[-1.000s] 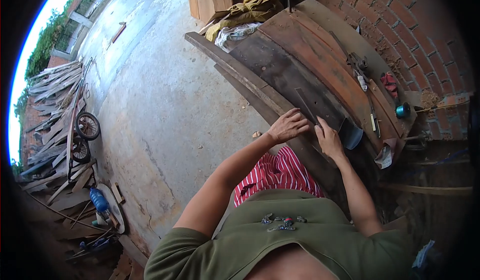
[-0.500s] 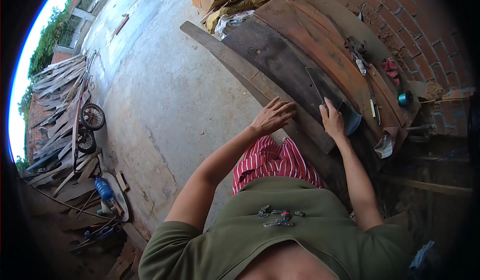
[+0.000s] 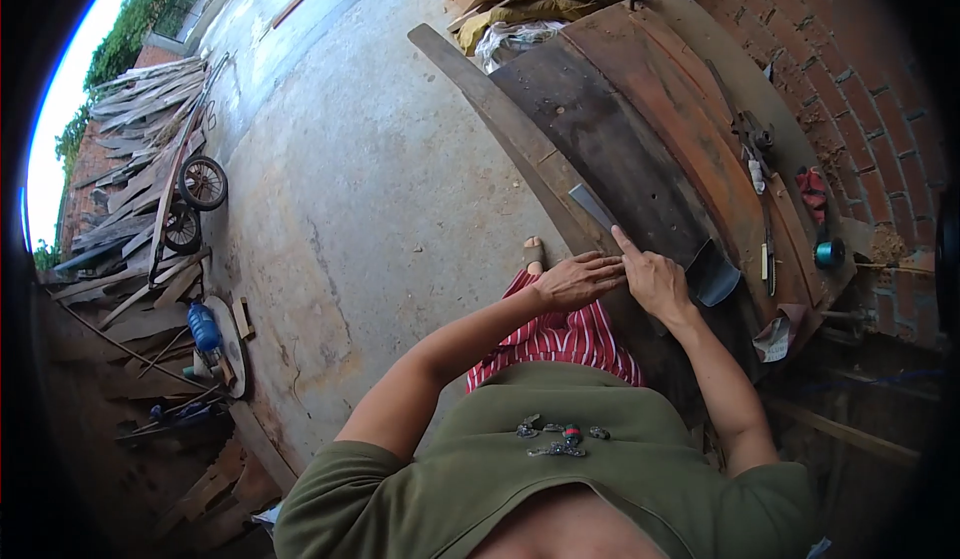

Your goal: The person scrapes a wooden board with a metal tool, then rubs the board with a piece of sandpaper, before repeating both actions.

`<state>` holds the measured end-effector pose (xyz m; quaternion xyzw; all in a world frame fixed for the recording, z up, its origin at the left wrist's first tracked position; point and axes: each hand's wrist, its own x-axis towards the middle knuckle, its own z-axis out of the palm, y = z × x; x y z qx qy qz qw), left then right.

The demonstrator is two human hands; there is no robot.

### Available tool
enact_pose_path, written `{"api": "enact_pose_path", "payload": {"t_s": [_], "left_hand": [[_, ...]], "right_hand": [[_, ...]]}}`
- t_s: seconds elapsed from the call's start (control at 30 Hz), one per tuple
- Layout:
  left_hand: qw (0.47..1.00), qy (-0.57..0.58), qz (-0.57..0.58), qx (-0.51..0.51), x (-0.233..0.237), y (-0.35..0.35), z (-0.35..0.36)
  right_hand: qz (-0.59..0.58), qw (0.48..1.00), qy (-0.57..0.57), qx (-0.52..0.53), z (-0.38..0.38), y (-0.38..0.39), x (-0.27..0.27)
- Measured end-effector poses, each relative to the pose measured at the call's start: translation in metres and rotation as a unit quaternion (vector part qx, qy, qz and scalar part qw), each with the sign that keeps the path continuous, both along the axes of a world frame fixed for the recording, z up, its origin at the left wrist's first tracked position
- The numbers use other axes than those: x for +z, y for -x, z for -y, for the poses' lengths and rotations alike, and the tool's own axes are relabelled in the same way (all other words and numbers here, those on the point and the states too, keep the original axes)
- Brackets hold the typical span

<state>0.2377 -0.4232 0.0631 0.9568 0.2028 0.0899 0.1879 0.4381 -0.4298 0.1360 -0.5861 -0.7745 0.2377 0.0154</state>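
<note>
My right hand (image 3: 657, 284) is closed on a flat metal blade (image 3: 592, 205), its index finger laid along it; the handle end is hidden in the palm. The blade points away from me, slanting over a long narrow plank (image 3: 510, 124) on the near side of the bench. Close beside it, my left hand (image 3: 580, 281) lies flat on the plank's near end, fingers stretched out towards my right hand, their tips almost touching it. A curved dark sheet piece (image 3: 713, 273) rests just right of my right hand on the dark board (image 3: 590, 124).
On the reddish boards (image 3: 650, 79) lie a utility knife (image 3: 768, 267), a metal tool (image 3: 752, 139), a teal spool (image 3: 829, 253) and a red-and-black item (image 3: 811, 194). A brick wall (image 3: 850, 89) borders the right. Wheels (image 3: 203, 182) and stacked planks (image 3: 130, 159) stand left.
My right hand has moved left and towards me with the blade, from over the dark board to the plank beside my left hand. The view has shifted, and a foot now shows.
</note>
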Motion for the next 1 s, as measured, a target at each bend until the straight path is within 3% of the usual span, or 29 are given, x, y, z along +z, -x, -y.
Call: {"api": "enact_pose_path", "payload": {"t_s": [0.07,0.17,0.27,0.3,0.53,0.7,1.0], "left_hand": [[0.999,-0.033,0.033,0.016,0.001,0.008,-0.013],[0.991,-0.008,0.026,0.13,0.004,0.026,-0.03],[0.993,0.038,-0.016,0.114,-0.003,0.036,-0.032],[0.992,0.006,0.005,0.129,-0.003,0.035,-0.033],[0.991,0.001,0.0,0.134,0.003,0.034,-0.037],[0.991,0.028,-0.019,0.133,0.008,0.037,-0.044],[0.991,0.031,-0.036,0.125,0.009,0.035,-0.048]], "right_hand": [[0.007,1.0,0.007,0.001,-0.006,0.009,-0.001],[0.037,0.999,0.014,-0.009,-0.03,0.032,0.0],[0.029,1.0,0.0,-0.002,-0.069,0.06,-0.015],[0.045,0.999,0.018,0.002,-0.074,0.066,-0.008],[0.045,0.998,0.052,0.01,-0.061,0.053,-0.005],[0.038,0.999,-0.005,0.013,-0.079,0.063,-0.023],[0.004,1.0,0.004,0.028,-0.082,0.056,-0.036]]}}
